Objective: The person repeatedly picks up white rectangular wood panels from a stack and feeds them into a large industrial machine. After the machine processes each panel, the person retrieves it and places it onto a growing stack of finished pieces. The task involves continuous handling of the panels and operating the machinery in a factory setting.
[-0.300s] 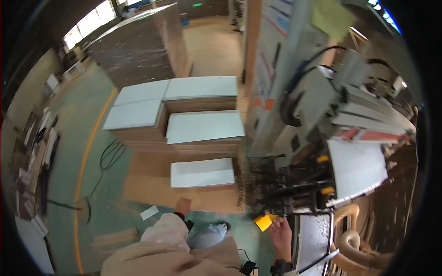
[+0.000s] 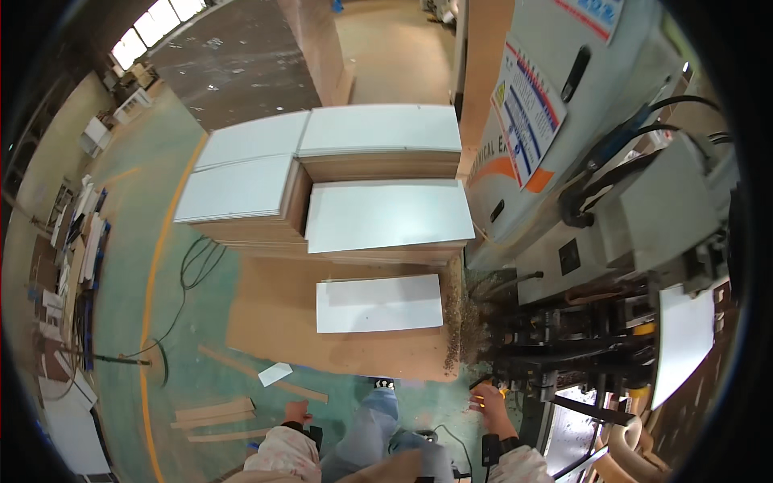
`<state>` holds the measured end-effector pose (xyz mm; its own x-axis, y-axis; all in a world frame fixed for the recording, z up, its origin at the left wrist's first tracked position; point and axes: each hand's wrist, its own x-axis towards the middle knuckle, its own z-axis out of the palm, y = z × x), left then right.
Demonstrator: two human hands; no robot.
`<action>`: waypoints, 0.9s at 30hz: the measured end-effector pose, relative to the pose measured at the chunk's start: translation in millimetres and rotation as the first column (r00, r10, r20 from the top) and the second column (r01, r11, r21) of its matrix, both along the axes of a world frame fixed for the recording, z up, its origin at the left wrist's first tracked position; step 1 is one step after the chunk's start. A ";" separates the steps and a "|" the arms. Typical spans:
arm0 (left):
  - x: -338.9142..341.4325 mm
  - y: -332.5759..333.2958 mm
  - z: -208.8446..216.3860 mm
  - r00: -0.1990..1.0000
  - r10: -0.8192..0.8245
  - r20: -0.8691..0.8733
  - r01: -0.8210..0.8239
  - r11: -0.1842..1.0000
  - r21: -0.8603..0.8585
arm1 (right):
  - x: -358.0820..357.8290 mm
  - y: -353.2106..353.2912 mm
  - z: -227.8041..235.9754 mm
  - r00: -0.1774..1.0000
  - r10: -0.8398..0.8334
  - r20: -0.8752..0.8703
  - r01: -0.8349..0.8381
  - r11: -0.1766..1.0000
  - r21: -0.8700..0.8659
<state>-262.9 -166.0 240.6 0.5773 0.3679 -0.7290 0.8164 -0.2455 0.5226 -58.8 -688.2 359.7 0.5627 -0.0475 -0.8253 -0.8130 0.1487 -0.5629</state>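
Observation:
My right hand (image 2: 493, 406) is closed at the machine's near left corner. Bits of a small yellow object (image 2: 504, 393) show at its fingers, mostly hidden by them; its kind is not clear. Close by are the machine's black clamp-like parts (image 2: 547, 354). Low over the green floor, my left hand (image 2: 297, 412) hangs with nothing in it, fingers loosely bent and the thumb apart. In front of me, a low pile of white panels (image 2: 378, 304) lies on a brown sheet (image 2: 274, 310). A white panel (image 2: 683, 342) sits on the machine's far right side.
Taller stacks of white-topped boards (image 2: 390, 213) stand beyond the low pile. The grey machine cabinet (image 2: 515, 129) rises on the right, with sawdust (image 2: 475, 314) below. Wooden strips (image 2: 213, 412), a white offcut (image 2: 274, 373) and a black cable (image 2: 187, 274) lie on the floor.
My view has shifted left and tilted, so the machine appears farther right. My left hand has drawn back toward me. The yellow object at my right hand is now mostly covered.

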 end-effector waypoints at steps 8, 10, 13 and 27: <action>160.1 61.7 -184.0 0.979 0.122 -0.164 -0.105 0.989 0.108 | 112.2 55.8 -222.3 0.950 0.306 -0.063 -0.297 0.824 -0.483; 182.9 89.7 -241.5 0.985 0.167 -0.039 -0.147 0.938 0.313 | 145.6 81.5 -281.3 0.880 0.474 -0.024 -0.379 0.672 -0.636; 222.6 89.7 -290.3 0.991 0.135 0.017 -0.130 0.904 0.408 | 180.3 92.4 -357.0 0.817 0.575 -0.044 -0.428 0.553 -0.715; 262.7 72.3 -279.2 0.992 0.117 -0.045 -0.060 0.760 0.647 | 196.0 114.4 -373.3 0.843 0.524 -0.118 -0.459 0.590 -0.665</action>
